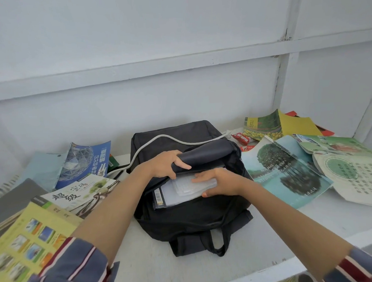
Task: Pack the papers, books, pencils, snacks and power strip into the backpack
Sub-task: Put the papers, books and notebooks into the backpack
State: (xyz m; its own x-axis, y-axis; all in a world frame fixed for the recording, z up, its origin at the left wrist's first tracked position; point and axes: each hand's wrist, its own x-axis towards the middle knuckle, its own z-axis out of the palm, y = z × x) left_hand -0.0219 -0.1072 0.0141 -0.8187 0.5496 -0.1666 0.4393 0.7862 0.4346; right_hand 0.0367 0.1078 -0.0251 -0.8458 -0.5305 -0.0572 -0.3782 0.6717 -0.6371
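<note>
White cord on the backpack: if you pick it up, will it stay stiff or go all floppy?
Probably floppy: the white cord lies in a loose curve over the black backpack. It looks thin, so likely light, and may slide off the smooth fabric.

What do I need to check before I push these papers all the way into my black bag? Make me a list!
1. Mouth of the black fabric backpack held open: ok, the left hand grips its flap up.
2. Stack of white papers in a clear sleeve held firmly: ok, the right hand pinches it, partly inside.
3. White power cable clear of the opening: not ok, it drapes over the backpack's top.
4. Room deeper inside: cannot tell, hidden.
5. Everything else packed: not ok, the red snack packet and the tree-cover book lie outside on the white table.
</note>
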